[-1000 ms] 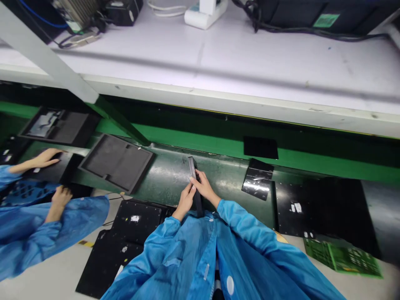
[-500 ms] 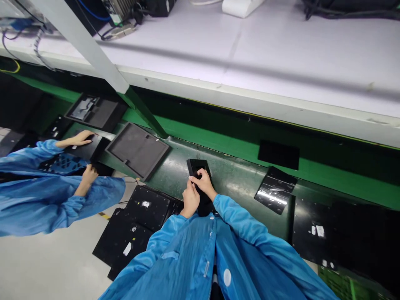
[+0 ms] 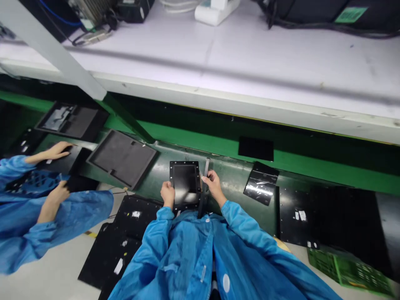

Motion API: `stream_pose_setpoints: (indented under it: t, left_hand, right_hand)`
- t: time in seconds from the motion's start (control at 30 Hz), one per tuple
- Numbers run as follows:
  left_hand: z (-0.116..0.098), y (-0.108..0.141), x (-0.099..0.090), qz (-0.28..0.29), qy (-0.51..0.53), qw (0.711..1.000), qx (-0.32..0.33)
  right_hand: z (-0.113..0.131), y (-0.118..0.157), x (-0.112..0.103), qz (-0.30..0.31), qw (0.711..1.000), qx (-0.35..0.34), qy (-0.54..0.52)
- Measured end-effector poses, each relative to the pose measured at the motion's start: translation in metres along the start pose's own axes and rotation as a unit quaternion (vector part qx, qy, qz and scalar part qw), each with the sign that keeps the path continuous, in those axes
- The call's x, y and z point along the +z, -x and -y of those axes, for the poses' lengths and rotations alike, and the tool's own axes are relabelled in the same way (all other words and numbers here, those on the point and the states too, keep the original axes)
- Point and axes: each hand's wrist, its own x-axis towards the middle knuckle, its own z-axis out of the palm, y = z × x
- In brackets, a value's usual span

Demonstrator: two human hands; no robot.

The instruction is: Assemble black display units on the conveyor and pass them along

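Note:
A black rectangular panel point(image 3: 186, 179) with a glossy middle and pale dots along its border lies in front of my body, over the green bench. My left hand point(image 3: 168, 194) grips its left edge, fingers curled with the thumb on top. At the panel's right side, my right hand point(image 3: 215, 185) pinches a narrow dark piece point(image 3: 206, 166), seen nearly edge-on, with a grey upper end. A thin brownish strip point(image 3: 201, 182) shows between the panel and that piece; whether it joins them I cannot tell.
A grey foam-lined tray point(image 3: 123, 156) lies to the left, near a co-worker's hands point(image 3: 56, 152). Right of me are a glossy black sheet point(image 3: 261, 183) and large black panels point(image 3: 296, 216). Black panels point(image 3: 121, 237) are stacked low left. A white shelf point(image 3: 218, 89) overhangs the bench.
My hands, together on a black box-like piece before, have moved apart. The panel's glossy face now shows, with the narrow piece apart on its right. The view has shifted to the right.

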Motion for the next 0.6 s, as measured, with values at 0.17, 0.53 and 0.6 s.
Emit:
stream_pose_setpoints:
  t: [0.17,0.53,0.6]
  left_hand:
    - [-0.011,-0.069,-0.033,-0.011,-0.022,1.0,-0.009]
    - [-0.1,0.018,0.094,0.156,-0.052,0.926,0.34]
    - [-0.138,0.035,0.132,0.194,-0.078,0.896,0.391]
  right_hand:
    - [0.0,0.0,-0.052,-0.074,0.996,0.036,0.017]
    - [-0.052,0.015,-0.151,-0.276,0.934,0.212,0.079]
    - [-0.058,0.022,-0.156,-0.257,0.937,0.214,0.103]
